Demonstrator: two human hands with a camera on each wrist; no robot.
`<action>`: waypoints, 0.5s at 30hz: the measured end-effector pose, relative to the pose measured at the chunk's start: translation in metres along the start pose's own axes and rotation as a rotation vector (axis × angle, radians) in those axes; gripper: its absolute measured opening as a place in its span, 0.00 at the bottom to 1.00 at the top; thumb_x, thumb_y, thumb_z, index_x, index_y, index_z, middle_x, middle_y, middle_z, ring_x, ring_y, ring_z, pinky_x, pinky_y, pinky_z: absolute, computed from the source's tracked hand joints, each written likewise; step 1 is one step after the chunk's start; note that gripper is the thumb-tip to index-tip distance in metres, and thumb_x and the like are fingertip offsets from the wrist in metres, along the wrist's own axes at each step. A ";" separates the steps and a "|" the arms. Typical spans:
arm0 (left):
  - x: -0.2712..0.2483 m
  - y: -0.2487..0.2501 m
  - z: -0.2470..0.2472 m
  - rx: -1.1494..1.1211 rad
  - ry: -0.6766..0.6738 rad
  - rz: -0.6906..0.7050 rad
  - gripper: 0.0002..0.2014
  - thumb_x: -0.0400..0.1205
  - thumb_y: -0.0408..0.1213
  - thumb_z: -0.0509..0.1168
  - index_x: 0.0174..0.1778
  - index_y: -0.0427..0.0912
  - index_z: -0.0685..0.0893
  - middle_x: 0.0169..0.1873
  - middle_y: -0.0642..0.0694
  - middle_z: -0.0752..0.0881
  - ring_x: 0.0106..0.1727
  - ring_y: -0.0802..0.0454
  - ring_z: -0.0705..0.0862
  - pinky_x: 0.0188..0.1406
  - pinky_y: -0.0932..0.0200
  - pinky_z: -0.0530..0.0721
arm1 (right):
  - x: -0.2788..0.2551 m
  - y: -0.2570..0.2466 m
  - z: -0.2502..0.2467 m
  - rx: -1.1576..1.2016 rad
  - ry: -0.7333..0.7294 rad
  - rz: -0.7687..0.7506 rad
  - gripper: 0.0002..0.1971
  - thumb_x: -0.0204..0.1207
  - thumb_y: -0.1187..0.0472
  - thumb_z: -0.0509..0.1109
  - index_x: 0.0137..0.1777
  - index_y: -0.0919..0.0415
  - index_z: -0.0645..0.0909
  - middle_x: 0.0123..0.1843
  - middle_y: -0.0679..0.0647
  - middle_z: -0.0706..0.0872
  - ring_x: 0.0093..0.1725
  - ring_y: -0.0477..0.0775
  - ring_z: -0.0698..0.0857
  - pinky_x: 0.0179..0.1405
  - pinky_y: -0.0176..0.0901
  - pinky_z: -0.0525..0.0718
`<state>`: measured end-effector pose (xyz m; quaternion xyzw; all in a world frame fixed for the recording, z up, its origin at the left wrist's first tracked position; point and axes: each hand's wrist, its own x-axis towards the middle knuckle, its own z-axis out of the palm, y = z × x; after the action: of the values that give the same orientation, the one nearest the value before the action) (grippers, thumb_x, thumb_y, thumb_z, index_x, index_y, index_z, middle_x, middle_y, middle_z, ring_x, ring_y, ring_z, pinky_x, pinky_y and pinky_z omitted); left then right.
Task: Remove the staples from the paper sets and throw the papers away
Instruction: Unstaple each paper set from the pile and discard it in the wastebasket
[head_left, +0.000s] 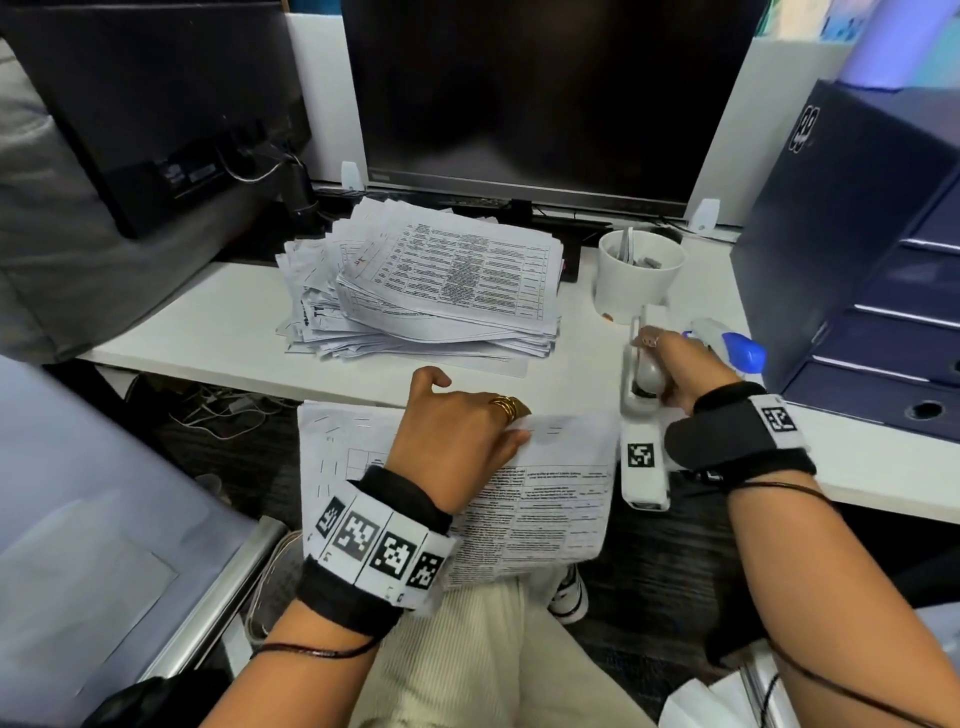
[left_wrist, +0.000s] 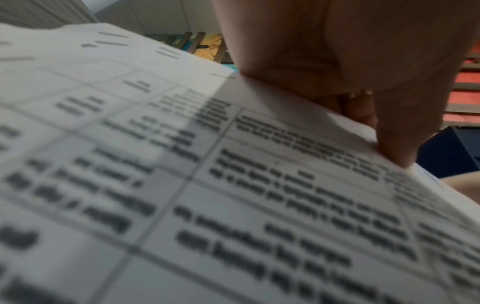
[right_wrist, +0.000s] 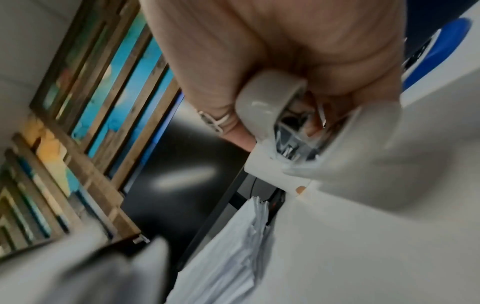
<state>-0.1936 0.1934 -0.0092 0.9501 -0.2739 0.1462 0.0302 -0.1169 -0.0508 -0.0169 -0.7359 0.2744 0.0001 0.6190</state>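
A stapled paper set (head_left: 561, 499) with printed tables hangs over the desk's front edge above my lap. My left hand (head_left: 467, 431) pinches its top edge, fingers curled over the paper. Several staples (head_left: 332, 422) line its top and left margins. The left wrist view shows the printed sheet (left_wrist: 233, 205) close up under my left hand (left_wrist: 350, 61). To the right, my right hand (head_left: 675, 364) grips a white-grey staple remover (head_left: 647, 376) on the desk. In the right wrist view my right hand (right_wrist: 285, 41) is curled round the staple remover (right_wrist: 265, 107); its metal jaws show below.
A tall, messy stack of papers (head_left: 441, 280) sits mid-desk before a dark monitor (head_left: 545, 93). A white cup (head_left: 636, 270) holding small items stands right of it. A navy drawer unit (head_left: 857, 260) and a white-blue device (head_left: 737, 348) are at the right.
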 end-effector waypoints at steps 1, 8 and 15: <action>0.001 0.000 0.000 0.001 0.005 0.001 0.15 0.85 0.53 0.52 0.57 0.54 0.81 0.45 0.54 0.88 0.47 0.52 0.85 0.62 0.52 0.53 | 0.007 0.003 -0.002 -0.171 0.044 0.002 0.29 0.65 0.44 0.65 0.59 0.65 0.79 0.50 0.60 0.84 0.52 0.64 0.83 0.47 0.47 0.76; 0.006 -0.001 -0.002 0.043 -0.072 -0.054 0.15 0.85 0.53 0.50 0.55 0.53 0.79 0.46 0.53 0.87 0.50 0.53 0.83 0.70 0.52 0.55 | 0.012 0.014 0.004 -0.781 0.189 -0.115 0.30 0.84 0.44 0.51 0.57 0.75 0.79 0.59 0.70 0.82 0.61 0.67 0.79 0.55 0.48 0.71; 0.003 -0.026 -0.008 -0.061 -0.028 -0.121 0.19 0.82 0.57 0.57 0.67 0.57 0.77 0.55 0.53 0.87 0.57 0.52 0.82 0.65 0.56 0.59 | -0.049 -0.008 0.023 -0.481 -0.257 -0.721 0.20 0.72 0.49 0.73 0.63 0.55 0.82 0.61 0.47 0.81 0.61 0.45 0.76 0.64 0.38 0.71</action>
<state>-0.1794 0.2154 -0.0006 0.9655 -0.2207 0.1224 0.0640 -0.1477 -0.0092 0.0018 -0.9013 -0.0864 -0.0605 0.4201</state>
